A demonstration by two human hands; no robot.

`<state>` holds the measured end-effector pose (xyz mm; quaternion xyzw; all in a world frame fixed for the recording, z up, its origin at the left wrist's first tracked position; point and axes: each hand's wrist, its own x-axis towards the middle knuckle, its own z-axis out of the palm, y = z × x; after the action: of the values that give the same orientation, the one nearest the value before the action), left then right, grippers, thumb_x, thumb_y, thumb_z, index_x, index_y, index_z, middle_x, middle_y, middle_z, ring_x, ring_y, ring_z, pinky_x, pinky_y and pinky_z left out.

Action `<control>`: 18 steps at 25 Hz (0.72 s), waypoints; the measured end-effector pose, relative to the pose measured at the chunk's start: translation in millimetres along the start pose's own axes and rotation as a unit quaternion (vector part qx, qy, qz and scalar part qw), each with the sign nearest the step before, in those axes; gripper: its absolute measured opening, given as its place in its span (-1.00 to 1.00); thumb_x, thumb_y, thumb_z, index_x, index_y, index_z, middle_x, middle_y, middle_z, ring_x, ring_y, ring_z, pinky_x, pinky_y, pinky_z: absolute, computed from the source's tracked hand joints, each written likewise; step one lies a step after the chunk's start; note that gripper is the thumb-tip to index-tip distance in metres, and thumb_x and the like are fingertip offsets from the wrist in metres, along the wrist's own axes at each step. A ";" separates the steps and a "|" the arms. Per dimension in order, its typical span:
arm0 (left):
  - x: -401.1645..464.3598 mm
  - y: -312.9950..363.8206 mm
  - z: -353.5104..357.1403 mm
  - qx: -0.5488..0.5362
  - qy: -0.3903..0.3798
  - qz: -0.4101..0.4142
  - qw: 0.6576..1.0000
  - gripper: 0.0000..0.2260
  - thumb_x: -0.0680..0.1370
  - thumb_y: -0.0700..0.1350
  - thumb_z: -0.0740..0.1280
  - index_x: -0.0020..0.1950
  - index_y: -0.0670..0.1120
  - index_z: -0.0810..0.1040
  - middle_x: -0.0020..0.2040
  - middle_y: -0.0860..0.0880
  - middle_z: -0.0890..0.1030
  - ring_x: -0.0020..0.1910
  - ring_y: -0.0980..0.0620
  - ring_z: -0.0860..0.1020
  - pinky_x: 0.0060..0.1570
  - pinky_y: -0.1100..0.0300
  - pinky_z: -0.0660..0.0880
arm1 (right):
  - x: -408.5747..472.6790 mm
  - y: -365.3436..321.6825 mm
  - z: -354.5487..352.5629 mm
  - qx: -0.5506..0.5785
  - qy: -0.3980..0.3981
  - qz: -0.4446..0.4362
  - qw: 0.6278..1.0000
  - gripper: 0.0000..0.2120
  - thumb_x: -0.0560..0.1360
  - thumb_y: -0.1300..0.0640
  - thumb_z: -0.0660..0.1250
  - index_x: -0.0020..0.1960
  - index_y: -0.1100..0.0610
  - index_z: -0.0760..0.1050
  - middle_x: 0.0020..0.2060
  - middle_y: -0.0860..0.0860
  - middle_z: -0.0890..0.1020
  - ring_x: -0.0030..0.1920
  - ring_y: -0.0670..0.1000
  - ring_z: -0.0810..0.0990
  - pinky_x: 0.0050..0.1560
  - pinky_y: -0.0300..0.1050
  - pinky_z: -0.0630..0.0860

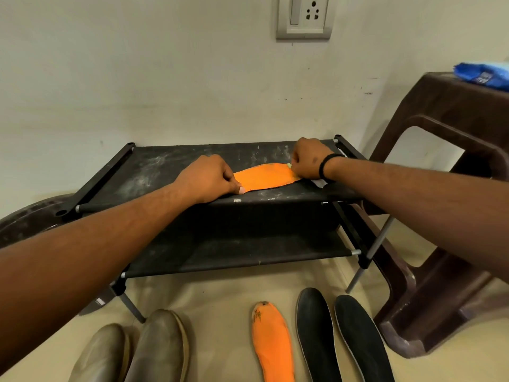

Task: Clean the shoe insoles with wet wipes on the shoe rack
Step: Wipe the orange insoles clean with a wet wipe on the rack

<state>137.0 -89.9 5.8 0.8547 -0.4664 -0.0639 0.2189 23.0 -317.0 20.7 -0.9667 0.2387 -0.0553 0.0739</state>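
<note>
The orange insole (265, 179) lies flat on the top shelf of the shoe rack (154, 172), mid-frame. To wipe it well, the left hand (208, 177) should keep pinning the near end while strokes run along its length. That hand's fingers curl down onto the insole's left end, thumb pressed at its edge. The right hand (308, 161), wrist bent, curls its fingers round a pale wet wipe (289, 165) at the insole's right end.
</note>
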 end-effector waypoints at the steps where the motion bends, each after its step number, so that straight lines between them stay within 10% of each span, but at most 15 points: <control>1: -0.1 -0.1 0.1 0.001 0.001 -0.001 1.000 -0.82 0.45 0.12 0.49 -0.11 0.03 0.74 -0.04 0.10 0.73 -0.11 0.15 0.63 0.02 0.06 0.60 | -3.5 1.2 0.4 0.020 0.003 0.000 1.000 -0.82 0.43 0.28 0.27 -0.34 0.20 0.42 -0.41 0.11 0.50 -0.33 0.12 0.49 -0.31 -0.07 0.45; 8: -1.3 -0.2 -0.5 0.005 0.001 -0.003 1.000 -0.80 0.46 0.12 0.49 -0.08 0.02 0.75 -0.01 0.10 0.72 -0.09 0.15 0.63 0.05 0.03 0.60 | -28.5 -34.5 12.9 0.053 -0.029 -0.138 0.989 -0.84 0.53 0.19 0.31 -0.09 0.23 0.65 -0.20 0.09 0.67 -0.17 0.04 0.63 -0.09 -0.12 0.57; 13: 0.1 0.7 -0.2 0.004 0.004 0.005 1.000 -0.79 0.46 0.10 0.49 -0.04 0.00 0.75 0.00 0.10 0.72 -0.08 0.15 0.63 0.08 0.03 0.59 | -11.5 -11.0 6.3 0.017 0.021 -0.008 1.000 -0.86 0.46 0.27 0.27 -0.26 0.24 0.53 -0.35 0.14 0.58 -0.22 0.18 0.63 -0.16 0.04 0.61; 18: 0.2 -1.9 -0.1 0.008 0.007 0.004 1.000 -0.81 0.46 0.10 0.49 -0.07 0.00 0.75 -0.04 0.13 0.72 -0.12 0.18 0.62 0.04 0.06 0.60 | -21.9 -46.1 16.8 0.051 -0.015 -0.074 0.996 -0.84 0.46 0.27 0.28 -0.15 0.31 0.62 -0.24 0.17 0.67 -0.20 0.15 0.64 -0.14 0.04 0.63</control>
<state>138.6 -89.2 5.1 0.8551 -0.4684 -0.0531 0.2156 27.0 -264.4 10.5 -0.9775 0.1619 -0.0584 0.1218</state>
